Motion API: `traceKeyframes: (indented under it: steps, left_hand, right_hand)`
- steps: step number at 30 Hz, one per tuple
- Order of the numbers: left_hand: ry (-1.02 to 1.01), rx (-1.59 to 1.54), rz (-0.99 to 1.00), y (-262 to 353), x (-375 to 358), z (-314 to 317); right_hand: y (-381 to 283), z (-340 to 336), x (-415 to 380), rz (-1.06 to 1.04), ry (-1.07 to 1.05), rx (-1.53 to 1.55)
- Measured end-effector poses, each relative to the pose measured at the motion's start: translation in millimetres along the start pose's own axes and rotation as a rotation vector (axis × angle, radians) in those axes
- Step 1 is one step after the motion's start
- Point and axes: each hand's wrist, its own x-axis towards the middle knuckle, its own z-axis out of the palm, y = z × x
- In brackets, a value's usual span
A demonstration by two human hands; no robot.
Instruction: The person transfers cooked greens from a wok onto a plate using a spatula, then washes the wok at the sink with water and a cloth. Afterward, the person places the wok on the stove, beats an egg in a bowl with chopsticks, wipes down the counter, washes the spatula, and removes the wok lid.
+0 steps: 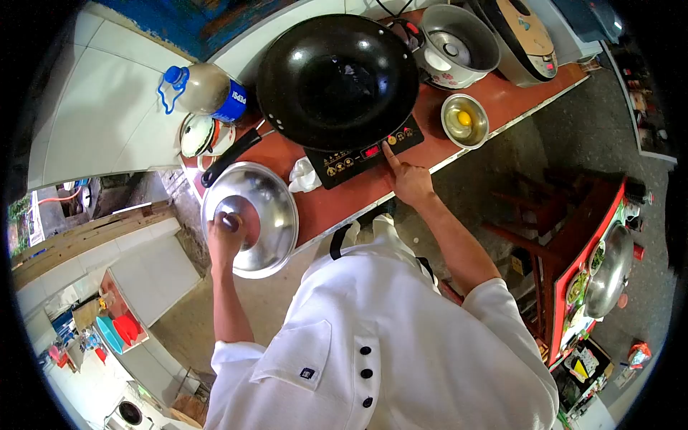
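Note:
My left hand [226, 240] is closed round the dark knob of a domed metal wok lid [271, 215], which is at the counter's front left. With its index finger stretched out, my right hand [410, 180] touches the panel of a black induction cooker [344, 166], beside its lit red display. The other fingers are curled and hold nothing. On the cooker sits a black wok [337, 86], bare inside apart from shiny reflections. Its black handle [233, 156] points left, over the lid's edge. A small metal bowl [481, 136] with a cracked egg [464, 119] stands right of the cooker.
A white crumpled cloth or tissue [304, 175] lies between lid and cooker. A Pepsi bottle [208, 92] and an enamel cup [198, 135] stand at the left. A pot [459, 46] and a rice cooker [519, 36] occupy the back right. A red table [573, 287] holds dishes.

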Motion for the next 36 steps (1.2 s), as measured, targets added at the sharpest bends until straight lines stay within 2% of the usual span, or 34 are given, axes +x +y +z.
traceKeyframes:
  steps: [3, 4, 5, 7, 10, 14, 15, 16, 17, 19, 21, 23, 25, 26, 28, 30, 31, 32, 34, 35, 36]
  left_hand:
    - [0.005, -0.011, -0.037, 0, -20, -25]
    - [-0.117, -0.003, -0.111, 1, -24, -41]
    - [-0.012, -0.013, -0.098, 5, -37, -52]
    - [-0.045, -0.048, -0.121, -2, -52, -79]
    - [-0.079, -0.437, -0.19, -8, -74, -120]
    - [-0.147, -0.547, -0.209, 59, -82, -182]
    - [-0.131, -0.61, -0.141, 76, -78, -188]
    - [-0.117, -0.673, -0.072, 91, -72, -188]
    - [-0.118, -0.673, -0.064, 106, -63, -184]
    - [0.004, -0.481, 0.246, 141, -38, -177]
    - [-0.03, -0.456, 0.241, 201, -14, -174]
    - [0.048, -0.27, 0.506, 245, 25, -158]
    - [-0.139, -0.194, 0.443, 291, 56, -147]
    - [-0.142, -0.192, 0.466, 306, 72, -138]
    - [-0.022, -0.009, 0.569, 322, 104, -109]
    - [0.006, 0.021, 0.598, 328, 131, -82]
    - [0.043, 0.045, 0.606, 327, 144, -69]
    - [0.195, 0.039, 0.674, 321, 157, -50]
    - [0.118, 0.063, 0.638, 337, 152, -50]
    - [0.04, 0.088, 0.586, 343, 150, -48]
    - [0.058, 0.055, 0.625, 344, 155, -40]
  right_hand:
    - [0, -11, -5, -0.053, 0.135, 0.108]
    - [-1, -15, -11, -0.056, 0.134, 0.112]
    - [1, -22, -15, -0.042, 0.157, 0.22]
    - [7, -22, -26, -0.033, 0.179, 0.332]
    - [23, -1, -44, -0.004, 0.208, 0.513]
    - [23, 20, -69, 0.123, 0.104, 0.685]
    - [22, 20, -76, 0.165, 0.041, 0.722]
    - [20, 25, -82, 0.1, 0.134, 0.768]
    - [20, 27, -88, 0.103, 0.141, 0.768]
    - [18, 23, -99, 0.103, 0.135, 0.758]
    - [26, 30, -112, 0.129, 0.147, 0.736]
    - [36, 37, -130, 0.144, 0.261, 0.751]
    - [43, 35, -157, 0.251, 0.251, 0.76]
    - [52, 41, -173, 0.344, 0.239, 0.763]
    - [69, 48, -204, 0.45, 0.248, 0.77]
    - [79, 57, -239, 0.682, 0.249, 0.8]
    - [84, 68, -257, 0.695, 0.267, 0.81]
    - [89, 86, -274, 0.754, 0.326, 0.851]
    - [94, 84, -287, 0.82, 0.386, 0.895]
    - [96, 82, -297, 0.884, 0.327, 0.924]
    - [96, 76, -303, 0.947, 0.263, 0.952]
